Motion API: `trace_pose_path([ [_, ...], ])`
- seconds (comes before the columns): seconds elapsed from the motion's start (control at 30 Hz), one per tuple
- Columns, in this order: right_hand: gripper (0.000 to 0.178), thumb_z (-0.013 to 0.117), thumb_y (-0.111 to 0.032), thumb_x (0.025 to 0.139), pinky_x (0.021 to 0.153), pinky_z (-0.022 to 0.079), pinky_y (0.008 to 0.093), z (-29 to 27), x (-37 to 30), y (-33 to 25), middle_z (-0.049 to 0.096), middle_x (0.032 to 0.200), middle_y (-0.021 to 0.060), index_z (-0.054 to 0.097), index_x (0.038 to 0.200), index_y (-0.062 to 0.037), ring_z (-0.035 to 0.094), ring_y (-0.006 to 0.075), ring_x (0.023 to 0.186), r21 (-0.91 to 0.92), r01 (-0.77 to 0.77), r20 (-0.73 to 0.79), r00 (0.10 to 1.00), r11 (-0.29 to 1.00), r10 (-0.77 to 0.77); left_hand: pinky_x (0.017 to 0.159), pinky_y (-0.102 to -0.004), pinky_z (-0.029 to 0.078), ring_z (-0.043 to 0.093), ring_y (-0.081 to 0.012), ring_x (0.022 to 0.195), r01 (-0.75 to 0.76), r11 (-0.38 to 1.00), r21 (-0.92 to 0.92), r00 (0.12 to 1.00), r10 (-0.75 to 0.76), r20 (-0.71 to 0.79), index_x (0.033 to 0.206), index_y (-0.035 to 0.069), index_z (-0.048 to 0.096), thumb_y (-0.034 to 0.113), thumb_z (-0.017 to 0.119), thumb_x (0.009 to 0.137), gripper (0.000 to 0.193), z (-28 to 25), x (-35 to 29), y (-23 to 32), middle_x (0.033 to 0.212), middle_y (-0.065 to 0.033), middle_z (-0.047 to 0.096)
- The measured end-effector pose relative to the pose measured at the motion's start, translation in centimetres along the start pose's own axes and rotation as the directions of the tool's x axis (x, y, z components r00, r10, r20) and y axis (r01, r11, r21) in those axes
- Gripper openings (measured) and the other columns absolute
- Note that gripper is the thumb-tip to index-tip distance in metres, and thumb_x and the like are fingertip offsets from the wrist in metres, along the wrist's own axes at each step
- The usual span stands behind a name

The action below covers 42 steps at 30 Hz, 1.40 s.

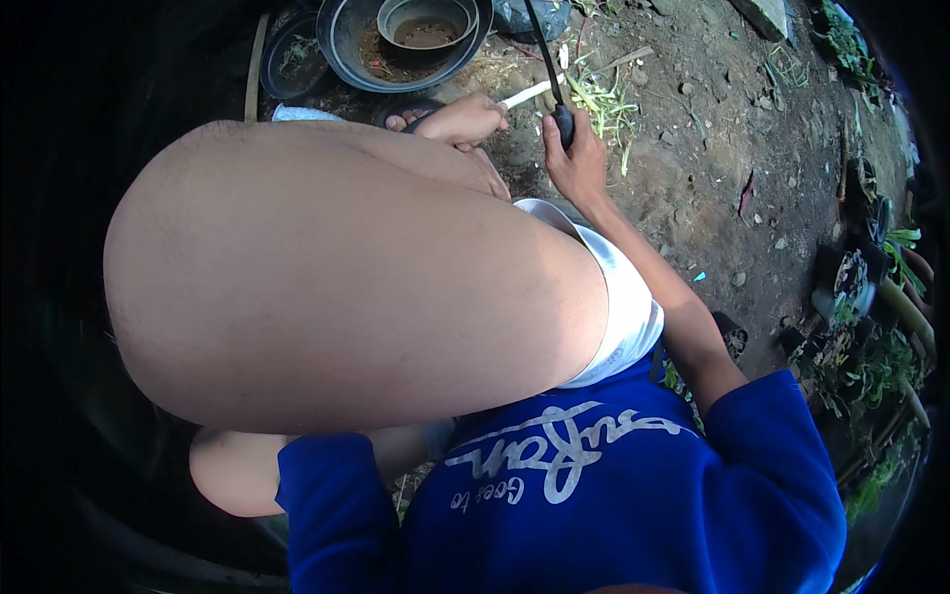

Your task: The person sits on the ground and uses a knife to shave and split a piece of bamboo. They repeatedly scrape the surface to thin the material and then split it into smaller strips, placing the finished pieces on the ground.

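Beyond my raised knee, my left hand (467,121) is closed around a pale, whitish stalk (532,94) that sticks out to the right. My left forearm is hidden behind the leg. To the right, my right hand (579,158) grips the black handle of a knife (564,124). The long dark blade points away from me, just right of the stalk's end. Pale green and white peelings (604,104) lie on the soil beside the blade. My bare leg (346,277) fills much of the middle and hides what lies below the left hand.
A large dark basin (341,74) at the far side holds a smaller bowl (426,15) with brownish contents. Left of it lies a dark round container (295,61). Bare soil (703,129) with small stones stretches right, toward potted plants (851,337) along the edge.
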State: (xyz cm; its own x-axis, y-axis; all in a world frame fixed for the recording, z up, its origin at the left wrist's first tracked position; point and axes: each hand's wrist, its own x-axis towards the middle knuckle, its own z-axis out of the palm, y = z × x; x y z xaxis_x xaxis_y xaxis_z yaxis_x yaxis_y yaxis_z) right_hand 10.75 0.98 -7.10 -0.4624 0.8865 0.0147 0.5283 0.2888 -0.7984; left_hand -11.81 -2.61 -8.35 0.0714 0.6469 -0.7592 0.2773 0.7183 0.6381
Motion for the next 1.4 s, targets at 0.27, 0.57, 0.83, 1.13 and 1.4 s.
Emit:
trace_pose_path([
  [0.27,0.029,0.061,-0.030,0.106,0.058,0.049,0.0486,-0.4,-1.4,1.6,0.063,0.067,0.0175,0.052,0.108,-0.0021,0.065,0.0376,0.059,-0.125,-0.212,0.072,0.972,0.969,0.222,0.087,-0.0530,0.053,0.068,-0.0506,0.096,-0.251,0.819,0.516,0.857,0.436,-0.276,0.112,-0.001,0.073,0.026,0.065,0.099,0.030,0.0,0.0,-1.1,0.096,-0.0283,0.072],
  [0.57,0.039,0.061,-0.035,0.103,0.072,0.053,0.0618,0.1,-1.0,2.9,0.067,0.079,0.0358,0.054,0.107,0.0033,0.068,0.0558,0.080,-0.096,-0.278,0.208,0.933,0.956,0.292,0.093,-0.0427,0.054,0.073,-0.0363,0.103,-0.420,0.800,0.428,0.855,0.507,-0.110,0.134,0.009,0.069,0.029,0.066,0.100,0.040,-0.7,-2.5,4.0,0.111,-0.0240,0.075],
  [0.83,0.036,0.062,-0.034,0.105,0.069,0.054,0.0490,-1.2,-1.5,2.1,0.070,0.081,0.0235,0.059,0.116,0.0002,0.072,0.0387,0.075,0.031,-0.282,0.073,0.958,0.959,0.279,0.079,-0.0342,0.055,0.074,-0.0233,0.089,-0.345,0.848,0.402,0.926,0.378,-0.004,0.132,0.015,0.073,0.029,0.070,0.100,0.035,-1.3,-4.5,6.6,0.107,-0.0145,0.078],
  [1.13,0.029,0.061,-0.028,0.105,0.061,0.051,0.0551,-1.0,-1.0,0.7,0.068,0.076,0.0254,0.054,0.117,-0.0022,0.069,0.0483,0.068,-0.028,-0.250,0.160,0.955,0.968,0.251,0.070,-0.0485,0.054,0.072,-0.0426,0.076,-0.459,0.738,0.495,0.768,0.610,-0.196,0.123,0.004,0.074,0.028,0.065,0.102,0.033,-0.3,-3.2,3.9,0.079,-0.0271,0.070],
  [1.4,0.033,0.058,-0.030,0.106,0.065,0.053,0.0586,-1.1,-0.7,1.6,0.068,0.077,0.0309,0.050,0.114,0.0013,0.069,0.0519,0.073,-0.086,-0.108,0.207,0.970,0.990,0.124,0.069,-0.0494,0.052,0.067,-0.0471,0.077,-0.457,0.728,0.511,0.794,0.593,-0.134,0.116,-0.001,0.073,0.026,0.063,0.104,0.031,-0.3,-2.6,2.6,0.081,-0.0292,0.067],
])
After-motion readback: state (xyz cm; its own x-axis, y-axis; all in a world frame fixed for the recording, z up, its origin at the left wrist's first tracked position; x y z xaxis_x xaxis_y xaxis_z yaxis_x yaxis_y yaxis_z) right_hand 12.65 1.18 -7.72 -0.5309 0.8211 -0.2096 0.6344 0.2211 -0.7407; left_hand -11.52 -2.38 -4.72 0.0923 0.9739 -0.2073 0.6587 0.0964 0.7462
